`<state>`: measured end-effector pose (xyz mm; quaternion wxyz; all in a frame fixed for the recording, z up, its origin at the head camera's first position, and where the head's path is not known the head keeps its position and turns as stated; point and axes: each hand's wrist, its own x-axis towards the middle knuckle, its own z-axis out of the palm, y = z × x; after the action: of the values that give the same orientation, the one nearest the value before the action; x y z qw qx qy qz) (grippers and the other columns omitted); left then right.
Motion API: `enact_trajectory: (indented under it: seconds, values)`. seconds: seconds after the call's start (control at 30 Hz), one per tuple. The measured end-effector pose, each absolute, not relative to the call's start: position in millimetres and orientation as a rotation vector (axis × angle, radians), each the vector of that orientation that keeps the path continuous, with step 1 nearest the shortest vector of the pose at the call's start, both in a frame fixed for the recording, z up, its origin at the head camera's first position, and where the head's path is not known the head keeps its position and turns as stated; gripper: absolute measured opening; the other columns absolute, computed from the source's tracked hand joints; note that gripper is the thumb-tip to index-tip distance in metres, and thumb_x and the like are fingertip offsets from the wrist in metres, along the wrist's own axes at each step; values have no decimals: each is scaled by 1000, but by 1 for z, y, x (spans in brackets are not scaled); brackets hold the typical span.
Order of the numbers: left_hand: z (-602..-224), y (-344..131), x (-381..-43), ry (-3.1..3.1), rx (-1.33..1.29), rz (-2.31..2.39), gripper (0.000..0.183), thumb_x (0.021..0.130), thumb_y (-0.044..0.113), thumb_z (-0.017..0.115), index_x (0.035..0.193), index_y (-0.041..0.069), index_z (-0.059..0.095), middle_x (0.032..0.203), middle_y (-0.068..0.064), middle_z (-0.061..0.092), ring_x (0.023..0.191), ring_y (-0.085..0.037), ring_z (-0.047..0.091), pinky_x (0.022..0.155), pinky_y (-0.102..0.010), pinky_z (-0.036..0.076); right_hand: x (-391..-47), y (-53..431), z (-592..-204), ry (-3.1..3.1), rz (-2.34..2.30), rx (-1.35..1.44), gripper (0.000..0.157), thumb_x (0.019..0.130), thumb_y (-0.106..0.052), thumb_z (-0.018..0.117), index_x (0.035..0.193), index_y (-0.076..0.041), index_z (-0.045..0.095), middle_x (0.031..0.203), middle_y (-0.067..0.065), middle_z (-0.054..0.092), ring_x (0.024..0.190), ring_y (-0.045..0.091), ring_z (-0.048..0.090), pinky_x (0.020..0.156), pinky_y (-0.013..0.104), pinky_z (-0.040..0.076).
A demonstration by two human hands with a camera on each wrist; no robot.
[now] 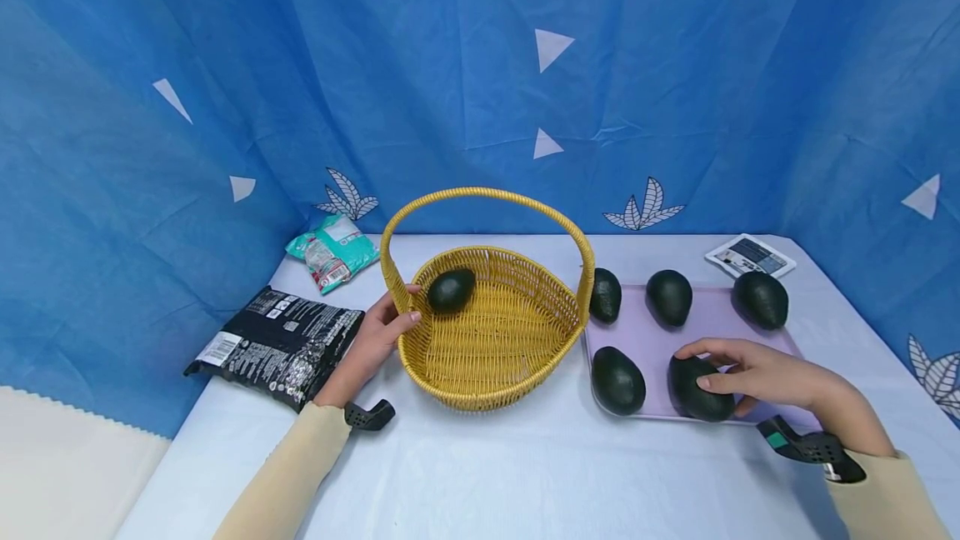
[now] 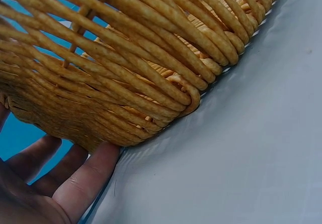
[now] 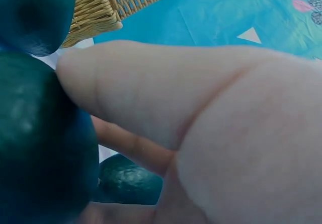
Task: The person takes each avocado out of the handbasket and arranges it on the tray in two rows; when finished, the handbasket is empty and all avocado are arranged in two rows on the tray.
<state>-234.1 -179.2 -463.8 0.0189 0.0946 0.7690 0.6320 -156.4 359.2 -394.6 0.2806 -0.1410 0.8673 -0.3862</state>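
Note:
My left hand (image 1: 381,328) grips the left side of a yellow woven basket (image 1: 491,357) near the base of its tall arched handle. In the left wrist view, the thumb and fingers meet the basket's wicker wall (image 2: 126,78). One dark green avocado (image 1: 450,291) lies inside, against the left wall. My right hand (image 1: 776,375) holds another avocado (image 1: 684,394) at the front of a pale purple tray (image 1: 720,340), thumb and fingers around it. The right wrist view shows the thumb (image 3: 115,80) pressed to that avocado (image 3: 40,138). Several more avocados (image 1: 618,382) are on the tray.
A black printed package (image 1: 281,344) lies left of the basket, close to my left forearm. Behind it sits a teal packet (image 1: 333,252). A white card-like item (image 1: 750,257) lies behind the tray. A blue patterned cloth (image 1: 465,65) hangs behind the white-covered table (image 1: 487,473).

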Motion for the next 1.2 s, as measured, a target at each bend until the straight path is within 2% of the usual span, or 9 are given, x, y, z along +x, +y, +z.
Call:
enact_trajectory:
  seconds: [0.13, 0.4, 1.03, 1.2]
  values:
    - [-464, -179, -234, 2385, 291, 1957, 49, 98, 14, 62, 145, 12, 52, 139, -22, 56, 109, -12, 58, 86, -23, 55, -155, 361, -394, 2324, -1035, -365, 49, 99, -22, 62, 141, 0, 50, 145, 43, 38, 116, 45, 56, 68, 41, 63]
    - [-463, -179, -234, 2385, 279, 1953, 49, 98, 14, 62, 146, 14, 52, 140, -21, 56, 109, -14, 57, 86, -23, 54, -156, 365, -392, 2366, -1022, -377, 50, 98, -21, 62, 141, 2, 49, 141, 45, 41, 109, 36, 62, 66, 38, 62]
    - [-462, -179, -235, 2375, 296, 1968, 49, 98, 13, 62, 146, 12, 52, 139, -22, 56, 109, -10, 59, 85, -23, 56, -157, 363, -397, 2507, -960, -397, 49, 96, -24, 66, 138, -1, 53, 140, 36, 51, 110, 34, 60, 65, 34, 58]
    - [-463, -179, -234, 2364, 294, 1976, 49, 98, 13, 61, 146, 12, 51, 139, -23, 56, 108, -10, 59, 84, -23, 57, -158, 357, -399, 2578, -970, -441, 47, 96, -23, 67, 136, -1, 56, 140, 36, 51, 109, 36, 64, 69, 37, 58]
